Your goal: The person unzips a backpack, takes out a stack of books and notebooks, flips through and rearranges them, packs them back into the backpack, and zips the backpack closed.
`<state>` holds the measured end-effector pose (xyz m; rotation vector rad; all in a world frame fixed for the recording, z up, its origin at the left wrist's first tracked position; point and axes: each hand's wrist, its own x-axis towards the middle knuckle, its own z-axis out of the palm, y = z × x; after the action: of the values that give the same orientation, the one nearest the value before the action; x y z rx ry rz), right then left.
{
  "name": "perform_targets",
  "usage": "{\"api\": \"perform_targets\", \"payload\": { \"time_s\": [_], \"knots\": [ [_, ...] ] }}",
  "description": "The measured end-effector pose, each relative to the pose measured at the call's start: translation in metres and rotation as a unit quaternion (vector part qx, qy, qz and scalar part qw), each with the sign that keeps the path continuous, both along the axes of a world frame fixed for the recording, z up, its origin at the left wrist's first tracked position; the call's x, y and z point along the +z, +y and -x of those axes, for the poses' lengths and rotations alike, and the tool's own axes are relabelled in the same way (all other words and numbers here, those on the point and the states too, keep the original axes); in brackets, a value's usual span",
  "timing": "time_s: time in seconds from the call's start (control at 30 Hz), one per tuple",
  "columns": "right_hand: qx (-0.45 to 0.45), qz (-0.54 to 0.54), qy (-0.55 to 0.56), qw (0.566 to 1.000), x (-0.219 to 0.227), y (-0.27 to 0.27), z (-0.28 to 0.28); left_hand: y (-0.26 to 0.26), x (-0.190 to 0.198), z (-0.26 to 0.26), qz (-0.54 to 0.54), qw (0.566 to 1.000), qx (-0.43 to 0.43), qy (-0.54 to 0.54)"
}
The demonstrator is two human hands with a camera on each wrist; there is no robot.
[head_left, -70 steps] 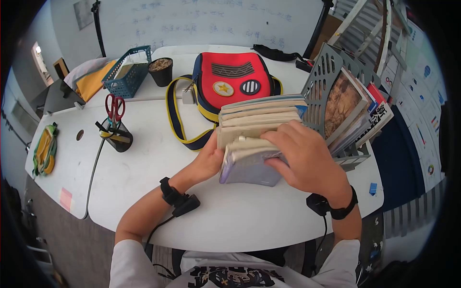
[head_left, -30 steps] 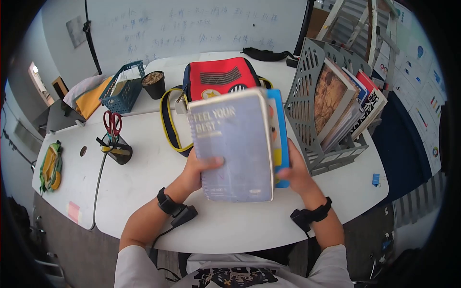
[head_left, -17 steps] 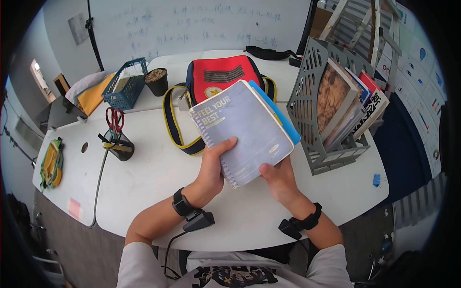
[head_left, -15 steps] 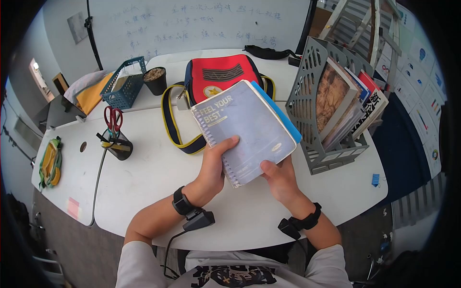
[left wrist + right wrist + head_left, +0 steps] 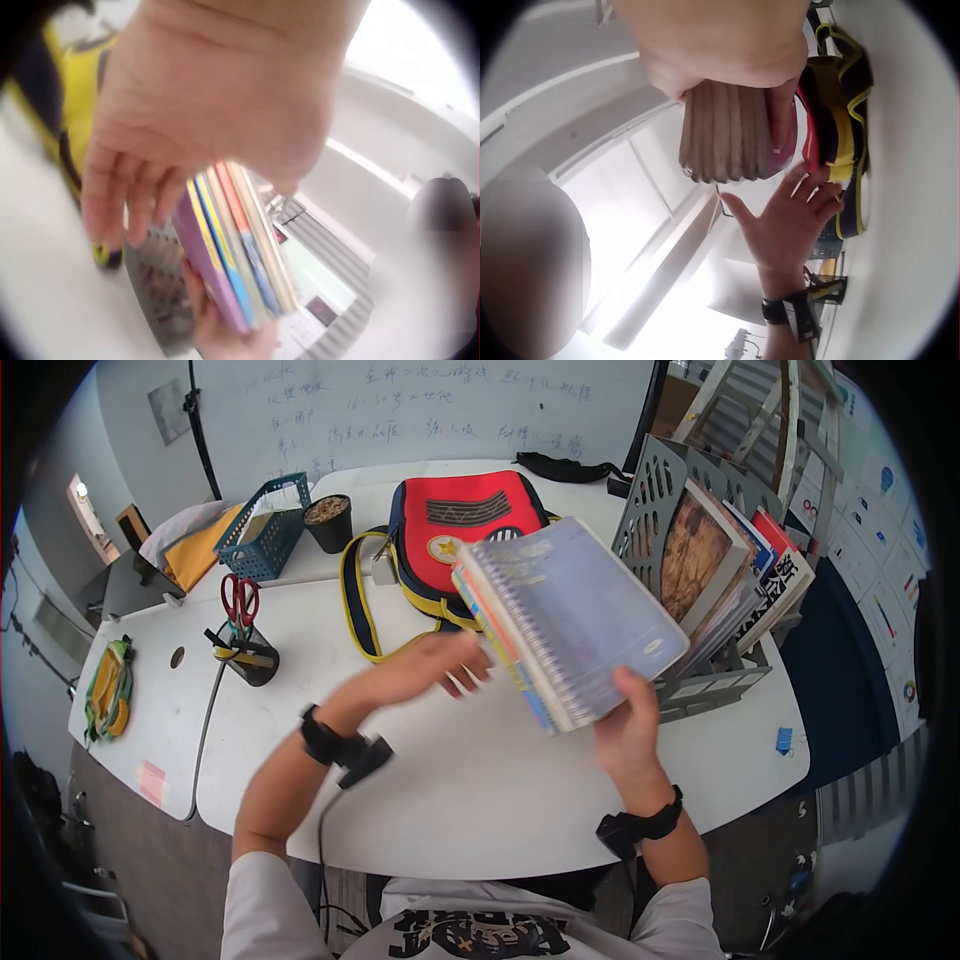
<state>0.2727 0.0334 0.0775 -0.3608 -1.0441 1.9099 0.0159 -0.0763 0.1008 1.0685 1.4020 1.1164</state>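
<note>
Right hand (image 5: 628,735) grips a stack of notebooks (image 5: 570,622) at its lower edge, fingers curled round it, held tilted above the white desk (image 5: 480,800). Left hand (image 5: 425,668) hovers at the stack's 9 o'clock, fingers spread and holding nothing. Red bag (image 5: 462,530) lies at 11 o'clock, grey file rack (image 5: 660,485) at 2 o'clock.

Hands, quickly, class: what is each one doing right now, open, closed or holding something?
Left hand: open, fingers spread, holding nothing, just beside the books.
Right hand: grips the stack of books from below.
</note>
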Motion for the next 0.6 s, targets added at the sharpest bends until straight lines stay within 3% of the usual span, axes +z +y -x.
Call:
{"api": "perform_targets", "payload": {
  "time_s": [0.03,0.07,0.1,0.13,0.2,0.23,0.33,0.37,0.43,0.47,0.53,0.57,0.6],
  "knots": [
    [-0.004,0.030,0.027,0.999,0.003,0.003,-0.003,-0.001,0.008,0.020,0.006,0.992,-0.070,0.101],
    [-0.014,0.030,0.037,0.999,0.006,0.005,-0.005,0.002,0.019,0.024,-0.038,0.937,0.011,0.348],
    [-0.010,0.030,0.036,0.999,0.007,0.005,-0.006,0.003,0.029,0.026,-0.078,0.814,0.090,0.569],
    [-0.019,0.035,0.066,0.997,0.009,0.006,-0.007,0.009,0.032,0.030,-0.077,0.814,0.094,0.568],
    [-0.032,0.041,0.100,0.994,0.010,0.012,-0.009,0.025,0.031,0.035,-0.240,0.648,0.082,0.719],
    [-0.028,0.036,0.097,0.994,0.011,0.014,-0.010,0.035,0.027,0.037,-0.241,0.648,0.089,0.717],
    [-0.036,0.060,0.101,0.992,0.011,0.021,-0.014,0.060,0.012,0.039,-0.224,0.587,0.026,0.778],
    [-0.035,0.058,0.100,0.993,0.009,0.024,-0.016,0.065,0.009,0.042,-0.225,0.586,0.028,0.778],
    [-0.002,0.086,0.112,0.990,0.004,0.029,-0.017,0.077,0.012,0.048,-0.188,0.631,-0.025,0.752],
    [-0.003,0.087,0.114,0.990,0.003,0.030,-0.017,0.080,0.017,0.050,-0.188,0.630,-0.027,0.753],
    [0.027,0.099,0.103,0.989,-0.001,0.031,-0.018,0.084,0.030,0.054,-0.157,0.696,0.009,0.700],
    [0.023,0.100,0.104,0.989,-0.002,0.032,-0.018,0.087,0.038,0.057,-0.158,0.696,0.005,0.700],
    [0.038,0.090,0.090,0.991,-0.002,0.032,-0.018,0.090,0.047,0.060,-0.177,0.714,0.089,0.672]
  ]
}}
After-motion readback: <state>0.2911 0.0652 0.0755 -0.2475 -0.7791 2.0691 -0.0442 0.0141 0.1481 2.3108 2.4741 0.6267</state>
